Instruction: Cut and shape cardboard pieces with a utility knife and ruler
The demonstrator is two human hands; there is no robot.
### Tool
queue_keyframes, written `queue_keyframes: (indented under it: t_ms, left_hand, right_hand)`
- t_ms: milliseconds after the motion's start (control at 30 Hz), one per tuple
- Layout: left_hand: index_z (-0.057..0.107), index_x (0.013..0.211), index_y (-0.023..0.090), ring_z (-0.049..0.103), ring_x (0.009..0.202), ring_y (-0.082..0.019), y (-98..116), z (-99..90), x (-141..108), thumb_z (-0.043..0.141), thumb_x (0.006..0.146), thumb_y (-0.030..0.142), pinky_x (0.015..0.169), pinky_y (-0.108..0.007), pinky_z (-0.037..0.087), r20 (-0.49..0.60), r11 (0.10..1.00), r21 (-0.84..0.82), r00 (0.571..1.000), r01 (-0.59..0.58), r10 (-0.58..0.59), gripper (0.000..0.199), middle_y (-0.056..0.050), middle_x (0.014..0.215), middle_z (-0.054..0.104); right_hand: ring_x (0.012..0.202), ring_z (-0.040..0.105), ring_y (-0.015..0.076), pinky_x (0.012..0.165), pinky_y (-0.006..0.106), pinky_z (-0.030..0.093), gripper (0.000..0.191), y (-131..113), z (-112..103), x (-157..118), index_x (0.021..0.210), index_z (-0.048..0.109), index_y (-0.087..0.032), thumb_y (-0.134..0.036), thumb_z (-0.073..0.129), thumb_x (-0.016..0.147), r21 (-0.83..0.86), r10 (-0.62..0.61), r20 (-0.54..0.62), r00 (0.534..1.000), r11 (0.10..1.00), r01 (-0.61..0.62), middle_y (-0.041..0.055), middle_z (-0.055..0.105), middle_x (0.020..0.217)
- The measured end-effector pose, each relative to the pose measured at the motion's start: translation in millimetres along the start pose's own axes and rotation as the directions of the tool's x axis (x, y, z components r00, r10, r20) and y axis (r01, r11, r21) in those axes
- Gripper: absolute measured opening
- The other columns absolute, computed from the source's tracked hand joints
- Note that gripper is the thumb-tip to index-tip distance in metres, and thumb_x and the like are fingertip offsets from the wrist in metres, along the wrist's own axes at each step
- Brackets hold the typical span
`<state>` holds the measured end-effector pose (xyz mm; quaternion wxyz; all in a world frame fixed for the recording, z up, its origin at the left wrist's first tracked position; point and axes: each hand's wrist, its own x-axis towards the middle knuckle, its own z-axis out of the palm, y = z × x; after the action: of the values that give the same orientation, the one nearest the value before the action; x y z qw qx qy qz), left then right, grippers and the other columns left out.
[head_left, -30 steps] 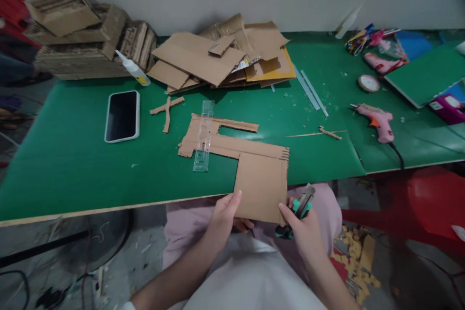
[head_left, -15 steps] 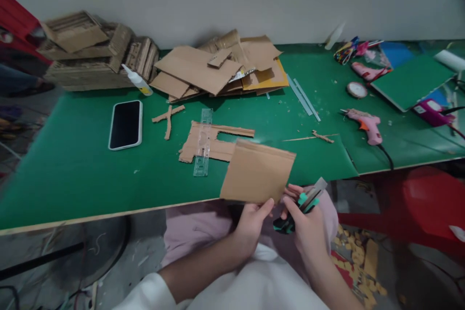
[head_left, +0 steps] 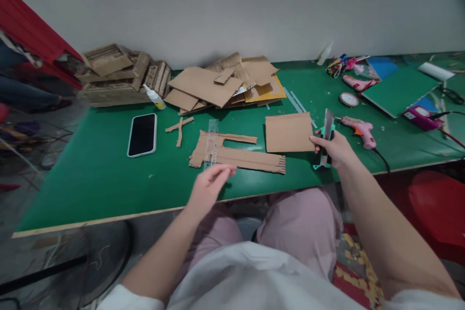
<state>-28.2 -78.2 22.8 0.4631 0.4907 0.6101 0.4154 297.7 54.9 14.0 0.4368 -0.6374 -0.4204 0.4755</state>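
My right hand (head_left: 336, 147) grips a teal utility knife (head_left: 326, 140), and its thumb rests on the right edge of a square cardboard piece (head_left: 288, 132) lying flat on the green table (head_left: 90, 174). My left hand (head_left: 209, 185) hovers empty, fingers loosely apart, over the table's near edge, just in front of an L-shaped cardboard offcut (head_left: 240, 156). A clear plastic ruler (head_left: 211, 143) lies across the offcut's left end.
A phone (head_left: 143, 134) lies face up to the left, near a small cardboard cross (head_left: 179, 128) and a glue bottle (head_left: 154, 97). Cardboard stacks (head_left: 221, 82) sit at the back. A pink glue gun (head_left: 358, 129), tape and craft items lie to the right. A red stool (head_left: 432, 213) stands beside me.
The square piece, held over my lap by both hands, now lies on the table to the right under my right thumb. My left hand let go and moved toward the offcut.
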Motion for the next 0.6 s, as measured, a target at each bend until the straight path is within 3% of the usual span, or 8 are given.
queue_keyframes:
  t_ms: [67,133,267,367,433,467,533,600]
  left_hand:
    - [0.068,0.094,0.018,0.06,0.1,-0.024,-6.6,-24.8,16.8,0.05,0.084,0.043,0.088,-0.038,0.048,-0.122,0.96,0.261,0.983,-0.105,0.14,0.032,-0.009,0.104,0.066]
    - [0.065,0.104,0.019,0.052,0.115,-0.027,-17.1,-39.2,31.6,0.048,0.085,0.041,0.096,-0.044,0.044,-0.135,0.847,0.506,0.954,-0.166,0.268,0.034,-0.011,0.123,0.055]
    - [0.058,0.118,0.017,0.034,0.132,-0.035,-38.2,-44.6,49.1,0.049,0.086,0.038,0.104,-0.053,0.033,0.041,0.596,0.756,0.929,-0.269,0.367,0.04,-0.016,0.142,0.038]
    - [0.054,0.123,0.017,0.035,0.131,-0.036,-45.3,-43.2,53.7,0.049,0.086,0.04,0.102,-0.053,0.036,0.102,0.519,0.801,0.922,-0.298,0.373,0.044,-0.018,0.144,0.035]
    - [0.051,0.126,0.017,0.032,0.133,-0.036,-45.4,-43.2,55.4,0.048,0.087,0.041,0.103,-0.054,0.035,0.095,0.49,0.825,0.925,-0.281,0.369,0.046,-0.019,0.144,0.034]
    - [0.05,0.127,0.017,0.03,0.134,-0.037,-44.5,-43.2,56.2,0.048,0.087,0.042,0.103,-0.056,0.032,0.099,0.475,0.837,0.929,-0.272,0.357,0.047,-0.019,0.144,0.034]
    - [0.047,0.13,0.018,0.024,0.136,-0.039,-42.1,-42.7,57.5,0.047,0.088,0.043,0.104,-0.061,0.026,0.139,0.438,0.856,0.937,-0.276,0.32,0.049,-0.019,0.144,0.034]
    - [0.044,0.133,0.021,0.022,0.137,-0.039,-40.0,-41.2,57.5,0.046,0.088,0.044,0.102,-0.065,0.023,0.191,0.408,0.863,0.94,-0.298,0.282,0.051,-0.018,0.145,0.033]
  right_hand:
    - [0.04,0.047,0.0075,0.039,0.021,0.041,0.04,-1.4,0.9,21.0,0.078,0.051,-0.019,-0.023,0.079,0.051,-0.032,0.018,0.019,1.0,0.999,-0.018,-0.0069,0.052,0.05]
    - [0.039,0.047,0.0088,0.04,0.023,0.042,0.038,-3.8,4.8,32.8,0.076,0.05,-0.018,-0.022,0.079,0.051,-0.066,0.031,0.028,0.999,0.997,-0.029,-0.0065,0.051,0.049]
    - [0.038,0.049,0.0099,0.039,0.025,0.042,0.033,-12.2,9.8,25.2,0.077,0.051,-0.018,-0.023,0.076,0.057,-0.179,-0.025,-0.024,0.999,0.984,0.02,-0.0053,0.054,0.053]
    - [0.038,0.051,0.0096,0.039,0.024,0.04,0.033,-11.2,16.5,-11.1,0.084,0.057,-0.018,-0.029,0.076,0.059,-0.344,-0.121,0.005,0.993,0.932,0.115,-0.0015,0.063,0.069]
    - [0.051,0.062,0.0162,0.045,0.027,0.045,0.032,-3.3,25.6,-42.6,0.093,0.06,-0.02,-0.038,0.069,0.069,-0.638,-0.165,0.249,0.954,0.713,0.29,0.0024,0.067,0.078]
    - [0.068,0.067,0.0208,0.054,0.029,0.049,0.031,2.2,31.1,-57.2,0.095,0.061,-0.021,-0.039,0.068,0.07,-0.695,-0.189,0.364,0.912,0.596,0.401,0.0052,0.069,0.09]
    - [0.095,0.065,0.0262,0.07,0.034,0.052,0.034,13.7,41.9,-79.0,0.106,0.06,-0.024,-0.037,0.064,0.075,-0.759,-0.226,0.441,0.869,0.423,0.495,0.0086,0.062,0.12]
    - [0.101,0.063,0.0264,0.074,0.036,0.052,0.034,21.9,50.2,-87.8,0.112,0.057,-0.026,-0.035,0.059,0.079,-0.8,-0.215,0.459,0.862,0.321,0.506,0.0081,0.054,0.133]
